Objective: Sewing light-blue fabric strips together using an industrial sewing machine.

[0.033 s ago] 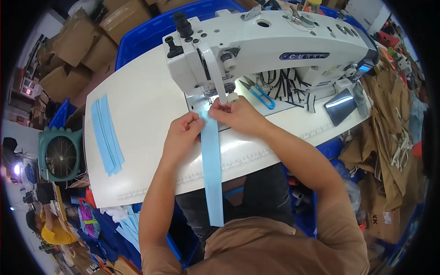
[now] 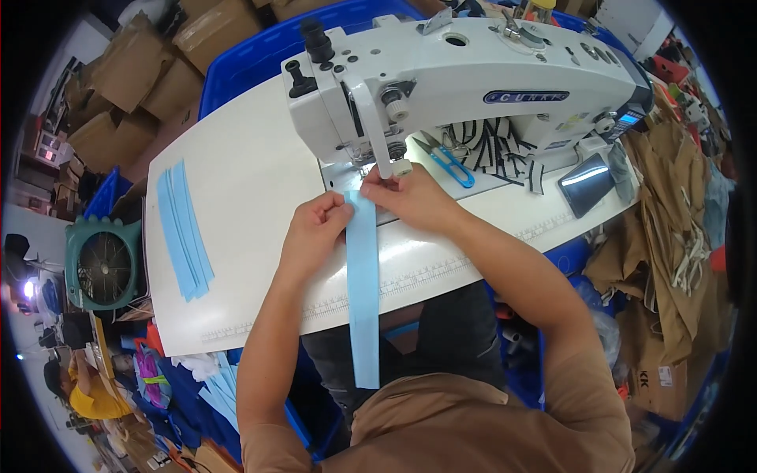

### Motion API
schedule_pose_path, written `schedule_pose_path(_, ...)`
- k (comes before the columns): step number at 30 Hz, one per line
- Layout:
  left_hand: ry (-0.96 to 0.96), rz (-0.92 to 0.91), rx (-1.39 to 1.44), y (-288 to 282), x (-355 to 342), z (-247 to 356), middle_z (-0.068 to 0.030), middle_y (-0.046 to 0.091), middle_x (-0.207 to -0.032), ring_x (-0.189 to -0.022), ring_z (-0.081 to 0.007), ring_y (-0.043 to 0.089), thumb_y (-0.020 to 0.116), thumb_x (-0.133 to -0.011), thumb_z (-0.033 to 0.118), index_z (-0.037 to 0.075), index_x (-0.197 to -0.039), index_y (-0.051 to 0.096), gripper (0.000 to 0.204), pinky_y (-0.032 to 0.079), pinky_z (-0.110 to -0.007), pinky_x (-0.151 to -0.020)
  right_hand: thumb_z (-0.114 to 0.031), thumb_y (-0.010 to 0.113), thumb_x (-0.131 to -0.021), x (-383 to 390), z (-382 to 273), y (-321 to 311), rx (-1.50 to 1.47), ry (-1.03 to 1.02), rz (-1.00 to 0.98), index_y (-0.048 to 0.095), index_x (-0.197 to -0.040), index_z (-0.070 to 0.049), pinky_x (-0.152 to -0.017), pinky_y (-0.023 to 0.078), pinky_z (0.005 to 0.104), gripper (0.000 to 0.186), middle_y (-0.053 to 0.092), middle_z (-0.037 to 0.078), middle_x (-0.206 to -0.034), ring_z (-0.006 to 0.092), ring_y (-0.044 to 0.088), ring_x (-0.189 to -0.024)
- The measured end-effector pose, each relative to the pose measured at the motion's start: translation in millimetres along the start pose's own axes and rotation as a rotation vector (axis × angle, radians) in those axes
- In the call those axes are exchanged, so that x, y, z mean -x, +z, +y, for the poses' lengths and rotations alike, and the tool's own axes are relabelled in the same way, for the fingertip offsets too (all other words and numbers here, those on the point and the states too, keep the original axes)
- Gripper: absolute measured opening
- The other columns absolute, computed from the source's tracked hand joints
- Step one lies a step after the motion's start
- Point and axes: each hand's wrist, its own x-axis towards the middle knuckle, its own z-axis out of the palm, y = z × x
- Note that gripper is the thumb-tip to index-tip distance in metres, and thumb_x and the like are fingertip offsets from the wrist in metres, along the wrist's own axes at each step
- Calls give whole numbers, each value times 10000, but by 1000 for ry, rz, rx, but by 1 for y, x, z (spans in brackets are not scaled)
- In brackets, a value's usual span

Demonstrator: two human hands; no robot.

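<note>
A long light-blue fabric strip (image 2: 363, 299) lies lengthwise under the needle area of a white sewing machine (image 2: 441, 87). Its near end hangs over the table edge toward my lap. My left hand (image 2: 317, 232) pinches the strip's left edge close to its far end. On the opposite edge, by the presser foot, my right hand (image 2: 410, 199) has its fingertips closed on the same strip. The needle and foot are partly hidden behind the machine head. Several more light-blue strips (image 2: 183, 229) lie stacked on the left of the white table (image 2: 244, 197).
Blue-handled thread snips (image 2: 449, 164) rest under the machine arm, beside a heap of black-and-white scraps (image 2: 489, 146). A dark phone (image 2: 585, 185) lies at the table's right. Beyond the table's left side stands a green fan (image 2: 104, 268); cardboard boxes (image 2: 130, 67) are piled behind. Another person (image 2: 91, 390) sits far left.
The hanging near end of the strip has swung slightly to the left. Both hands keep their hold in nearly the same place.
</note>
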Motion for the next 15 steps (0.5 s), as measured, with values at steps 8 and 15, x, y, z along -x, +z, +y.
schedule_pose_path(8, -42, -1, 90, 8, -4, 7, -8, 679, -818, -748, -67, 616, 613, -992, 165, 6, -982, 655, 165, 509, -238, -710, -176, 682, -944, -1, 1, -1, -41, 13, 31, 675, -935, 23, -686, 491, 311, 199, 679, 81, -783, 125, 594, -717)
schedule_pose_path(15, -4, 5, 20, 4, 1, -4, -39, 694, -853, -761, -75, 609, 629, -998, 195, 11, -997, 653, 186, 479, -233, -718, -224, 678, -972, 6, -18, -4, 169, 85, -57, 703, -1041, 7, -746, 479, 247, 243, 666, 16, -839, 73, 567, -778)
